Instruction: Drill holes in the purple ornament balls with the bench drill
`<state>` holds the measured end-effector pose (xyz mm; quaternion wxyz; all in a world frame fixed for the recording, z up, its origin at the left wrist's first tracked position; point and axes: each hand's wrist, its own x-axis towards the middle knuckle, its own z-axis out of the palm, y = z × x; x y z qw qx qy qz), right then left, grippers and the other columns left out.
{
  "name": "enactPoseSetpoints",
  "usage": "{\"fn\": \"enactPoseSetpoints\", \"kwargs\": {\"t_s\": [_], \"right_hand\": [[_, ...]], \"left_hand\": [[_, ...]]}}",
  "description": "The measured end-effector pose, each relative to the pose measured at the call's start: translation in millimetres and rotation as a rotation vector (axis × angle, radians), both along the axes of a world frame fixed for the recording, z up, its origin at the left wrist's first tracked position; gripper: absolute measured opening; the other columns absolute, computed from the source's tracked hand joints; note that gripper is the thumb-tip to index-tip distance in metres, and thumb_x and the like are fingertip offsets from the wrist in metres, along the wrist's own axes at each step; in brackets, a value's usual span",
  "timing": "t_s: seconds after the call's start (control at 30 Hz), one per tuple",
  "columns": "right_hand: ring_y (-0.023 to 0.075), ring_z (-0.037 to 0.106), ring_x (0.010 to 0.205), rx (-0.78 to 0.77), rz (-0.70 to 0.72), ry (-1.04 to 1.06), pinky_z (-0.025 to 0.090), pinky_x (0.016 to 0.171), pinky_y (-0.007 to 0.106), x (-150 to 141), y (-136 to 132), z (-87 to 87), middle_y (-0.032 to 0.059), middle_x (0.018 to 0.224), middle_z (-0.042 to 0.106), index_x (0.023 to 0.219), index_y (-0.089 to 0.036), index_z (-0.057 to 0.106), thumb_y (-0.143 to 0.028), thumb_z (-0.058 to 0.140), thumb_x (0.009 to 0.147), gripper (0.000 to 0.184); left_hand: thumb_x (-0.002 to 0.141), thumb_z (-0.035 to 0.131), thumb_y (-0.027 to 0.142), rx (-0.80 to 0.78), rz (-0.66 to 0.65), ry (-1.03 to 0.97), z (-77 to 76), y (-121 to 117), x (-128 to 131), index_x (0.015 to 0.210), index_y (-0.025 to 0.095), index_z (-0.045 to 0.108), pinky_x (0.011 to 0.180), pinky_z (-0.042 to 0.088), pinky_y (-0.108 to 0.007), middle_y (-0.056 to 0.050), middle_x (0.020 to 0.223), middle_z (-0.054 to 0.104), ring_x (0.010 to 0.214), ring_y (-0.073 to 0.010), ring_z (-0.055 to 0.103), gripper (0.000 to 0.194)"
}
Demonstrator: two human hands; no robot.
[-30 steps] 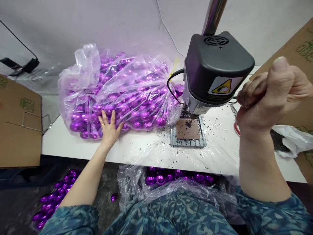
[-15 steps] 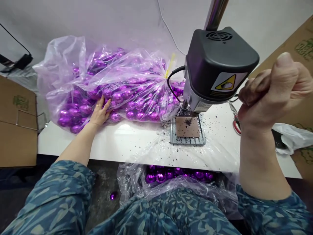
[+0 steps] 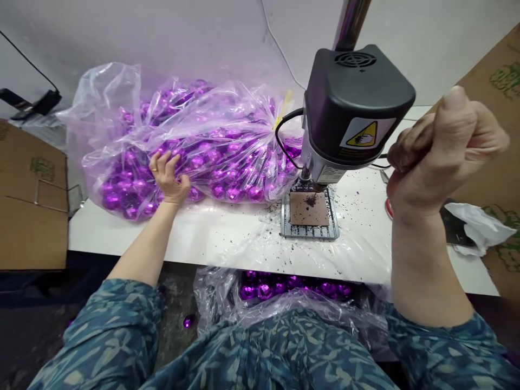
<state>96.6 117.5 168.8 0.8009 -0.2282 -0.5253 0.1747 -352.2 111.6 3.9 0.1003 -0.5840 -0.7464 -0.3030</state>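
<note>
My left hand (image 3: 168, 176) rests on the front of a tied clear plastic bag (image 3: 109, 97) full of shiny purple faceted balls (image 3: 233, 193). Its fingers are bent and apart. At right, my right hand (image 3: 442, 154) is closed in a fist beside the black head of a drill press (image 3: 361, 97); whatever it grips is hidden inside the fingers. Under the drill lies a brown square plate (image 3: 300, 215) with a small hole, dusted with dark shavings, on a slotted metal base (image 3: 311, 233).
In front of my body, an open plastic bag (image 3: 217, 295) holds more purple balls. One loose ball (image 3: 188, 322) lies low at left. Cardboard boxes (image 3: 34, 216) flank the white table (image 3: 190, 244). Crumpled white plastic (image 3: 483, 227) and a red-handled tool (image 3: 389, 208) are at right.
My left hand has lifted slightly and curled its fingers on the bag. My right hand stays in a fist by the drill press. The view has shifted a little.
</note>
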Motion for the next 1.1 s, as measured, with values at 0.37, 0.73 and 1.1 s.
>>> {"fn": "enactPoseSetpoints", "kwargs": {"t_s": [0.37,0.73,1.1], "right_hand": [[0.0024,0.032,0.033,-0.020,0.019,-0.013,0.018,0.037,0.021,3.4,1.4,-4.4,-0.0068,0.039,0.028,0.053,-0.016,0.027,-0.061,0.077,0.079,0.072],[0.0006,0.029,0.034,-0.043,-0.024,-0.040,0.018,0.040,0.021,-0.3,2.3,-5.9,-0.0069,0.040,0.028,0.056,-0.016,0.023,-0.078,0.068,0.076,0.079],[-0.0005,0.032,0.035,-0.038,-0.041,-0.052,0.019,0.044,0.019,-1.7,3.9,-9.0,-0.0064,0.041,0.029,0.057,-0.014,0.024,-0.078,0.065,0.077,0.078]], "left_hand": [[0.109,0.049,0.043,-0.443,-0.857,0.393,13.7,46.6,217.6,0.165,0.019,0.045,0.137,0.013,-0.072,-0.018,0.174,0.042,0.170,-0.0375,0.023,0.061],[0.102,0.065,0.035,-0.487,-0.730,0.458,-21.6,3.3,177.8,0.152,0.035,0.064,0.130,0.012,-0.084,-0.016,0.169,0.048,0.169,-0.0501,0.017,0.050],[0.102,0.060,0.030,-0.480,-0.700,0.395,-14.9,-21.8,167.0,0.130,0.024,0.077,0.134,0.021,-0.076,-0.016,0.165,0.053,0.165,-0.0442,0.034,0.033]]}}
